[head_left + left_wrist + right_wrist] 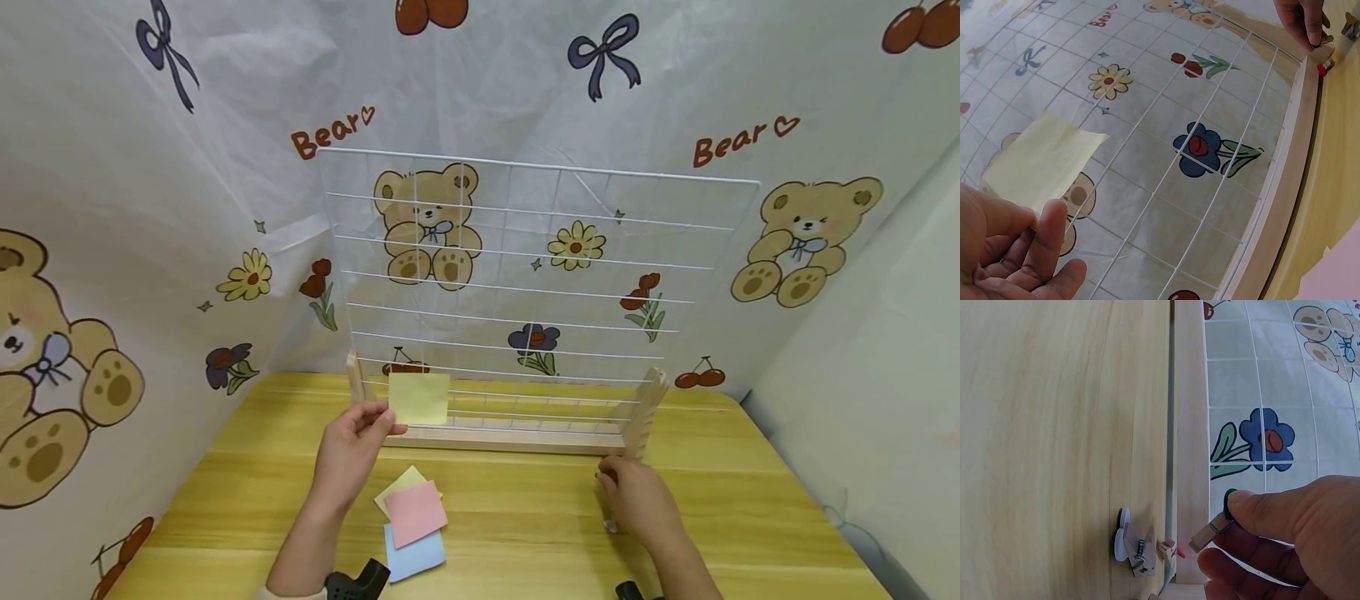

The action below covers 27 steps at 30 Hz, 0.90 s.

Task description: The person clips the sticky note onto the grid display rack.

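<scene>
My left hand pinches a yellow sticky note by its lower left corner, between thumb and fingers. The note is upright in front of the lower left of a white wire grid rack, whose wooden base rests on the table. Near the rack's right foot, my right hand holds a small wooden clothespin between thumb and fingers; a dark green piece shows at its thumb end. Below that hand lie other small clothespins: one with a white piece and one with a red tip.
On the wooden table, a pink sticky note pad overlaps a yellow pad and a blue pad, right of my left forearm. Behind the rack hangs a white cloth printed with bears, flowers and bows.
</scene>
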Each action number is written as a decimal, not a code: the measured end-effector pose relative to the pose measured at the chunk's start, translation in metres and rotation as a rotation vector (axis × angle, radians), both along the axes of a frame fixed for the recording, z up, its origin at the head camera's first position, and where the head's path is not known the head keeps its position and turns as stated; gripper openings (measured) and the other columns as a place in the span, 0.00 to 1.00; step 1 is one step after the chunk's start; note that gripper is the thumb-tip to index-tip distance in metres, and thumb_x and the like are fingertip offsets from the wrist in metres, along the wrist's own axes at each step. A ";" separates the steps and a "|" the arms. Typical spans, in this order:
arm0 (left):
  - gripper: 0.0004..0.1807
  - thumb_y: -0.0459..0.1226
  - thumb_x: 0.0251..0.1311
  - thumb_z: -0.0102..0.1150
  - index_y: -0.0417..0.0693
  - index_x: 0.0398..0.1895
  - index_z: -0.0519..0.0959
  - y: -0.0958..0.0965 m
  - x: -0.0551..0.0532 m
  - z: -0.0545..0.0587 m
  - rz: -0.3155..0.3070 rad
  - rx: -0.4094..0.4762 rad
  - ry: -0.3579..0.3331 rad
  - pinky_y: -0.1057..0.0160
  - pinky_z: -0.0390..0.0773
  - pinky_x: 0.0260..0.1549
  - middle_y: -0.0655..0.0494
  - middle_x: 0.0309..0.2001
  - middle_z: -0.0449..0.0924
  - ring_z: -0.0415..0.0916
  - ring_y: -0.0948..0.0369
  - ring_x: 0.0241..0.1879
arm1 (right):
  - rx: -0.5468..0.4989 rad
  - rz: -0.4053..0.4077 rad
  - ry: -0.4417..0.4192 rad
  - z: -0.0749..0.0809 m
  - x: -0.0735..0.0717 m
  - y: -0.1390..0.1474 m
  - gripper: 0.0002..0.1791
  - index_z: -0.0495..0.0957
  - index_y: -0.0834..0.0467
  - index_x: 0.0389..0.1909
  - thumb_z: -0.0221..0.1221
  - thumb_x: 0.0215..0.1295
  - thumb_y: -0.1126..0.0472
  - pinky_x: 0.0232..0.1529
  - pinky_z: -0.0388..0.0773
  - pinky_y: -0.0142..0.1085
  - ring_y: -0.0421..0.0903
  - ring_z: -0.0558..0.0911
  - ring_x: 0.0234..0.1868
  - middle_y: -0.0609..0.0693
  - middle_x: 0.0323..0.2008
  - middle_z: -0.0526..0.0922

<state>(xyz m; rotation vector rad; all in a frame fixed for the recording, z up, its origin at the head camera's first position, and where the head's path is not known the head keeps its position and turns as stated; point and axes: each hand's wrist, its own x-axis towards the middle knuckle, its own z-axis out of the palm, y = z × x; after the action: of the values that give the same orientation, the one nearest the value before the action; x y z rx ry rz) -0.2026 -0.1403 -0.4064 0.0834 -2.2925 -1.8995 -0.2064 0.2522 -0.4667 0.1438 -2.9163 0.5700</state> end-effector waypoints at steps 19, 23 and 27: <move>0.14 0.38 0.69 0.63 0.44 0.55 0.82 0.024 -0.030 -0.004 0.093 0.090 0.041 0.67 0.81 0.45 0.44 0.46 0.86 0.83 0.58 0.42 | 0.001 -0.013 0.006 0.002 0.000 0.001 0.04 0.85 0.58 0.40 0.66 0.66 0.64 0.41 0.83 0.49 0.52 0.87 0.41 0.53 0.43 0.88; 0.14 0.39 0.69 0.63 0.45 0.55 0.83 0.024 -0.036 -0.005 0.134 0.073 0.034 0.66 0.81 0.43 0.44 0.47 0.86 0.83 0.59 0.41 | 0.004 -0.019 0.027 -0.001 0.000 0.002 0.05 0.86 0.59 0.41 0.67 0.66 0.63 0.41 0.83 0.48 0.52 0.87 0.42 0.54 0.43 0.89; 0.14 0.39 0.69 0.64 0.44 0.54 0.83 0.024 -0.040 -0.007 0.165 0.070 0.035 0.68 0.82 0.42 0.44 0.48 0.87 0.84 0.56 0.44 | -0.005 -0.025 0.040 -0.003 -0.001 0.003 0.06 0.86 0.59 0.42 0.67 0.66 0.63 0.41 0.83 0.47 0.51 0.87 0.42 0.54 0.43 0.88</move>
<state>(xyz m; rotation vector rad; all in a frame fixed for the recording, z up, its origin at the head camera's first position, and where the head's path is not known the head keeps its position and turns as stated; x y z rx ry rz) -0.2426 -0.1164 -0.4137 0.2379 -2.1252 -1.8817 -0.2071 0.2551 -0.4698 0.1167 -2.8739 0.5643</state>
